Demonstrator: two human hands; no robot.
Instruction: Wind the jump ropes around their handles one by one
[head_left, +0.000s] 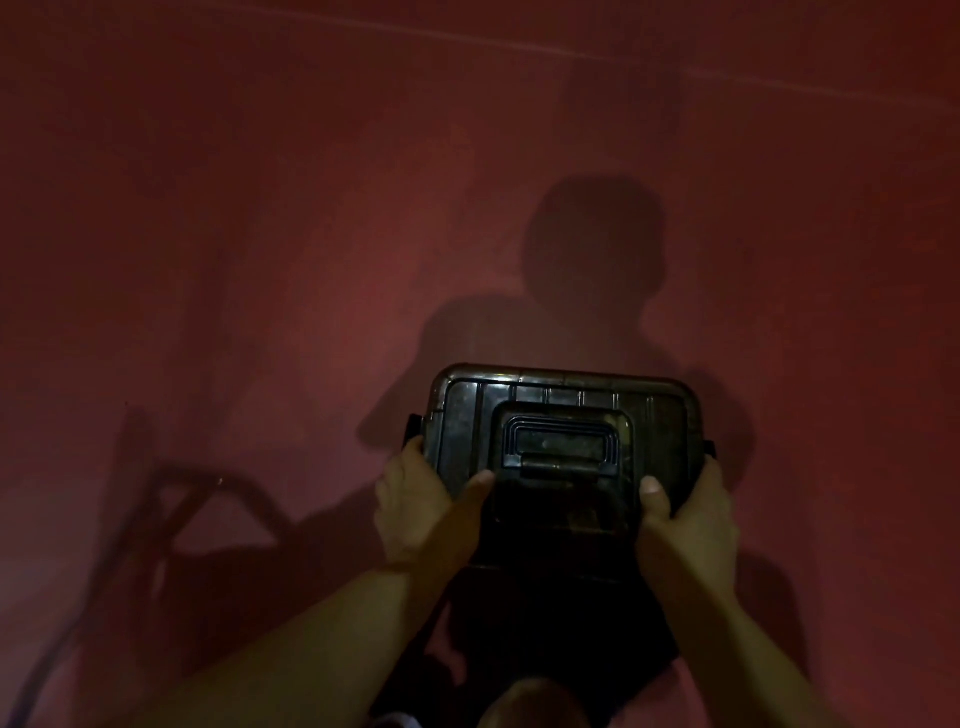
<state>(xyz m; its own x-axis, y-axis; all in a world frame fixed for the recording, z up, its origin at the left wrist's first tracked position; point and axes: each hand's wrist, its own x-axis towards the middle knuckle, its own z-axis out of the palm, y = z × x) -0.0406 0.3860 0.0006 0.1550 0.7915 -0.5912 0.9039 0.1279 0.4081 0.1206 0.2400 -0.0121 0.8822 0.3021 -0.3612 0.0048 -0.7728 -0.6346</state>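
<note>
I see 2 bare hands clamped on a dark plastic storage box (563, 415), 1 at each short end. The left hand (415, 512) wraps the box's left end, fingers curled down over the side, thumb laid across the lid and pointing right toward the centre. The right hand (688, 525) grips the right end the same way, fingers folded round the edge, thumb pressed flat on the lid. Both grips are tight on the box, nothing else in either hand.

The box sits in the near centre of my view, over a dim red floor (260, 234). Its lid is ribbed and carries a folded carry handle (563, 449) in a recessed panel at the middle. A small black latch (414, 428) juts from the left end just above the left hand; another shows at the right end. The near half of the box falls into deep shadow, so I cannot tell whether it rests on the floor or on the person's lap.

I cannot make out any jump ropes; if they are inside the box, the dark lid hides them.

A person's shadow (592, 260) spreads on the floor beyond the box. To the near left lies the shadow of a framed object (208, 499).
</note>
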